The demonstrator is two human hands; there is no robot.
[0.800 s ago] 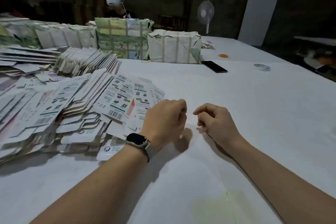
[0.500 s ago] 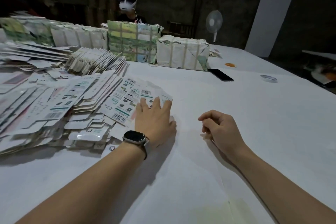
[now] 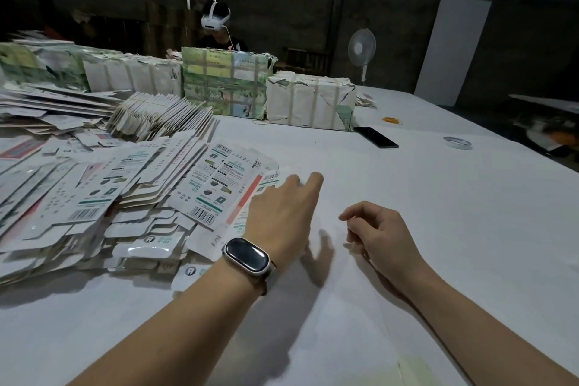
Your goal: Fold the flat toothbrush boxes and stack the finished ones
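My left hand [image 3: 283,213] has slid right since a moment ago: its straight fingers, then flat on the fanned flat boxes [image 3: 219,194], now reach past their right edge, fingertips at the topmost card's rim, holding nothing. My right hand [image 3: 380,229] stays loosely curled and empty on the white table [image 3: 438,197], near the left. The big heap of flat boxes [image 3: 78,197] lies unchanged at the left.
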